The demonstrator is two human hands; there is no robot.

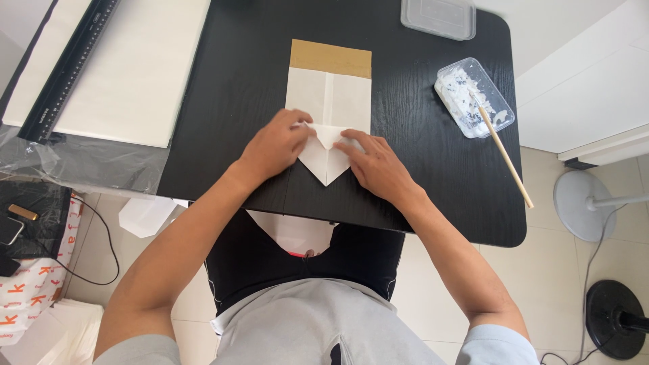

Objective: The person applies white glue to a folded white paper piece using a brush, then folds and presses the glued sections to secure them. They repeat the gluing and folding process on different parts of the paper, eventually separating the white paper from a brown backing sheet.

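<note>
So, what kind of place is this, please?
Probably a small home craft or paper-bag workspace: both hands press folded white paper on a black table, with a tub of white paste, a wooden stick and a paper cutter nearby.

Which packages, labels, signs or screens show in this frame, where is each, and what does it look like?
Paper bag: flat on the black table, white with a brown top band, its lower end folded to a point under the left hand and right hand.
Printed bag: floor, far left, white with orange lettering.
Plastic tub: table's right side, clear, smeared with white paste, with a wooden stick resting in it.
Plastic lid: table's top edge, clear, rectangular.
No screens or signs.
</note>
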